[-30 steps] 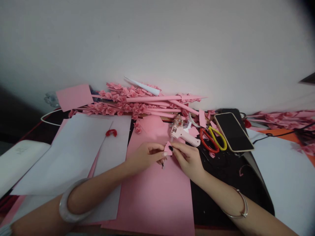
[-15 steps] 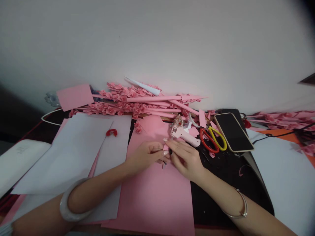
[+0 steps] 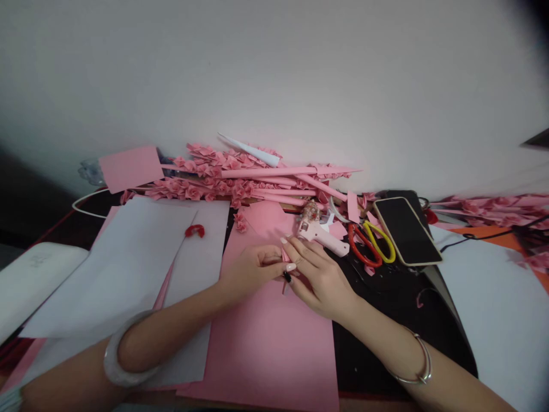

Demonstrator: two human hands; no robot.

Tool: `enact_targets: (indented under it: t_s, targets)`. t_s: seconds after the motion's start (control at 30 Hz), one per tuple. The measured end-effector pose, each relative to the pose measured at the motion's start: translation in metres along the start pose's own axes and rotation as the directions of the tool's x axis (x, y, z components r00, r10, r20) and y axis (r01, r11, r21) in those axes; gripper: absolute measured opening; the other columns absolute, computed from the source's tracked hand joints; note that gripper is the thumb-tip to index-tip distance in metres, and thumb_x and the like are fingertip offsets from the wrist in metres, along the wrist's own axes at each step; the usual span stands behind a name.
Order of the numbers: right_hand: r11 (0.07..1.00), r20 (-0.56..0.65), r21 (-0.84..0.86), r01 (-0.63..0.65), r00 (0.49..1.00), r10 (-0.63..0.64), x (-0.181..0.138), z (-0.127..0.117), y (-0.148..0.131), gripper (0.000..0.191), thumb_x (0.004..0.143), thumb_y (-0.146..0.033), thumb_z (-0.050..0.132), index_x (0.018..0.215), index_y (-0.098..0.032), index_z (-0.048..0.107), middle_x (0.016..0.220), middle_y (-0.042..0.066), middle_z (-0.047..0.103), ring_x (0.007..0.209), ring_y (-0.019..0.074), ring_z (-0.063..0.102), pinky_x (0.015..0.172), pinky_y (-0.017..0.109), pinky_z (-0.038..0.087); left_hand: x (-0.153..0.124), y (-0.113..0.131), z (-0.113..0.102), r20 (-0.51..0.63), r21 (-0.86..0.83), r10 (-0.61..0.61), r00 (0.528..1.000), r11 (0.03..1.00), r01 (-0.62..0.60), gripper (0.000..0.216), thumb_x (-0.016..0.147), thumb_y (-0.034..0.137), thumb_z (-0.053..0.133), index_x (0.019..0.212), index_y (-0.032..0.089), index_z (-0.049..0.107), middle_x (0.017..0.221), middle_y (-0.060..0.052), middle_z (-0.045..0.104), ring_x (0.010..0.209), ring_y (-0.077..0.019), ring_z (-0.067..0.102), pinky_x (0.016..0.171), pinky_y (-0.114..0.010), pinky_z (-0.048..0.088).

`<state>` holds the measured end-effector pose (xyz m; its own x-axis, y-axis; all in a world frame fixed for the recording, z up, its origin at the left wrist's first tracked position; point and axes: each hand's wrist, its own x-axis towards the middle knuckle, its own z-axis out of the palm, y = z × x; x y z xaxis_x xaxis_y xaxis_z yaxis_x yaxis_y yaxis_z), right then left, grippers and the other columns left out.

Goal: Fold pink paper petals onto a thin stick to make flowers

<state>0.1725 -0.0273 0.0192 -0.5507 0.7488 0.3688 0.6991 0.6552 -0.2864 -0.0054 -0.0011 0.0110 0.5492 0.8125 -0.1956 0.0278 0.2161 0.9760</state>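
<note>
My left hand (image 3: pixel 256 268) pinches a small piece of pink paper (image 3: pixel 285 256) between thumb and fingers. Against the same piece press the fingers of my right hand (image 3: pixel 322 276), which hide most of it. Both hands meet over a large pink paper sheet (image 3: pixel 274 349). Just behind the right hand lies a pale pink glue gun (image 3: pixel 322 236). Close by are red-handled scissors (image 3: pixel 364 252) and a yellow handle loop (image 3: pixel 381 241). A small pink paper flower (image 3: pixel 241 222) sits at the sheet's far edge.
White sheets (image 3: pixel 115 263) cover the left side, with a red-handled tool (image 3: pixel 194 230) on them. Along the wall lie pink paper flower stems (image 3: pixel 206 171) and a white paper cone (image 3: pixel 253 150). A phone (image 3: pixel 407 230) rests at right, and a white box (image 3: pixel 38 280) at far left.
My right hand has shifted slightly left, its fingers now laid further over the pink paper piece. The left hand stays almost in place, and the things on the table have not moved.
</note>
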Motion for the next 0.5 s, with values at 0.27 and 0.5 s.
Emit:
enact_targets:
  t_s: [0.27,0.5]
  targets:
    - [0.986,-0.141,0.164,0.012,0.99,0.012,-0.0038,0.0021,0.0028,0.044,0.087,-0.013,0.044,0.131,-0.017,0.046,0.122,0.013,0.06,0.109,0.0247,0.057,0.095,0.046,0.044,-0.0026,0.0001,-0.0009,-0.022,0.083,0.061,0.998,0.995,-0.059,0.023,0.087,0.032,0.05,0.091,0.015,0.064,0.086,-0.003,0.069,0.082,-0.016,0.067,0.078,-0.03,0.054]
    - [0.875,-0.167,0.452,-0.177,0.946,0.278,-0.0047,0.0074,0.0056,0.026,0.086,-0.013,0.048,0.109,-0.019,0.059,0.086,0.006,0.066,0.073,0.016,0.061,0.065,0.028,0.05,-0.0044,-0.0062,-0.0021,0.022,0.228,0.094,0.995,0.969,-0.096,0.028,0.091,0.032,0.042,0.088,0.015,0.064,0.078,-0.005,0.071,0.073,-0.0158,0.069,0.074,-0.028,0.055]
